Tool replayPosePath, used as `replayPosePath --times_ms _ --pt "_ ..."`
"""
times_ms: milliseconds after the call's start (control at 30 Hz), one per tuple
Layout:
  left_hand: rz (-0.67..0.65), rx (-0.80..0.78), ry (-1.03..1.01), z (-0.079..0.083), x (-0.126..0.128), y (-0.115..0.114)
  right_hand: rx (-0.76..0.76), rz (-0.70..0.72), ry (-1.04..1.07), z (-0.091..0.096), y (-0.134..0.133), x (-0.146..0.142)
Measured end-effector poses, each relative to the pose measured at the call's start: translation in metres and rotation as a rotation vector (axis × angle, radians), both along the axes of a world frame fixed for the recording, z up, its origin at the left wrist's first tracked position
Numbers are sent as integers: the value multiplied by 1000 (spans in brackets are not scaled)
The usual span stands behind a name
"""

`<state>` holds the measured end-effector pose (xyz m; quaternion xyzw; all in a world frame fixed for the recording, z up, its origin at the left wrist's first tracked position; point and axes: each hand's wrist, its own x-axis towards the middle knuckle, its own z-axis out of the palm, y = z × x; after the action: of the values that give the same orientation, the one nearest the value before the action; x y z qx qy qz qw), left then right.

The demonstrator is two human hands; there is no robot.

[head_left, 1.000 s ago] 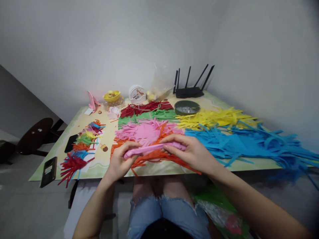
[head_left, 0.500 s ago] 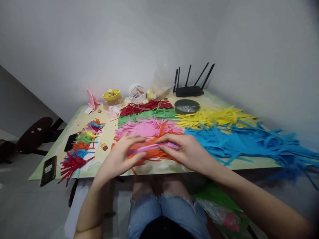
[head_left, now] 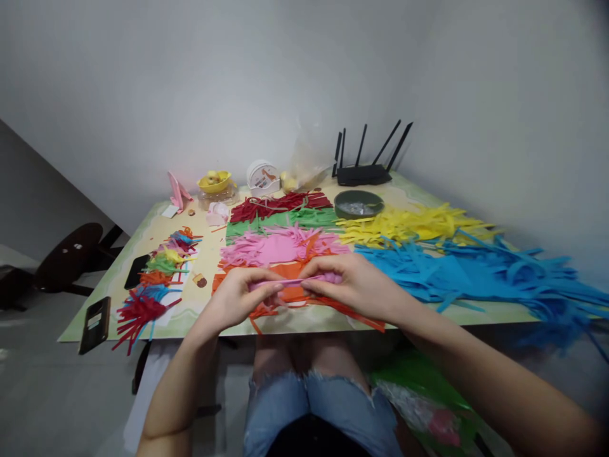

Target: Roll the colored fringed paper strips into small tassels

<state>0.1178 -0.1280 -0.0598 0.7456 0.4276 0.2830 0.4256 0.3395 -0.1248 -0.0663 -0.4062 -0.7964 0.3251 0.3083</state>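
Note:
Between my hands stretches a narrow, twisted-looking pink paper strip [head_left: 292,282]. My left hand [head_left: 240,293] pinches one end, and my right hand [head_left: 352,285] pinches the other with thumb and fingers. Beneath the strip lies fringed orange paper [head_left: 288,293], partly covered by my hands. Just beyond it is a pink fringed sheet [head_left: 276,249], then a green fringed sheet [head_left: 259,223] and a dark red fringed one [head_left: 280,203]. Blue fringed paper [head_left: 457,273] spreads to the right of my right hand, with yellow fringed paper [head_left: 413,223] behind it.
Along the left are a multicoloured row of tassels [head_left: 155,277] and a phone [head_left: 94,325] at the table edge. A dark round bowl [head_left: 358,204], a black router [head_left: 364,174] and a yellow fruit bowl [head_left: 214,184] stand at the back. A brown stool [head_left: 69,257] is on the left.
My left hand has closed from spread fingers into a pinch on the pink strip's left end. The strip is now held at both ends. My right hand stays in nearly the same place.

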Motion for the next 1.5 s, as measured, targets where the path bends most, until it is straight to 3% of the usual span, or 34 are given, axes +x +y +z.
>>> replayPosePath --times_ms 233,400,567,667,767,933,1033,1200,1267,1333,1433,1500 --pt "45 -152 -291 -8 -6 -4 -87 -49 258 -12 -4 4" --pt "-12 -192 -483 -16 -10 -2 -139 62 492 -23 0 4" --pt "-19 -138 -565 -27 -9 0 -72 129 509 -23 4 4" --pt "-4 -54 -529 -35 -9 0 -22 94 458 -23 2 3" --pt "4 71 -405 -35 -11 -2 140 87 366 -24 -2 4" --pt "-145 264 3 -8 -15 -8 492 188 182 -24 -4 7" --pt "-86 373 112 2 -9 -7 588 245 85 -24 -3 8" --pt "-190 351 247 -14 3 3 637 268 -7 -30 -5 11" --pt "-160 528 289 -25 3 6 604 274 -20 -30 -5 14" --pt "-103 826 360 -32 1 9 466 252 -6 -28 -3 17" --pt "-78 1223 433 -37 -1 13 49 206 86 -25 5 15" --pt "-84 1364 434 -38 -1 17 -226 241 149 -26 12 9"
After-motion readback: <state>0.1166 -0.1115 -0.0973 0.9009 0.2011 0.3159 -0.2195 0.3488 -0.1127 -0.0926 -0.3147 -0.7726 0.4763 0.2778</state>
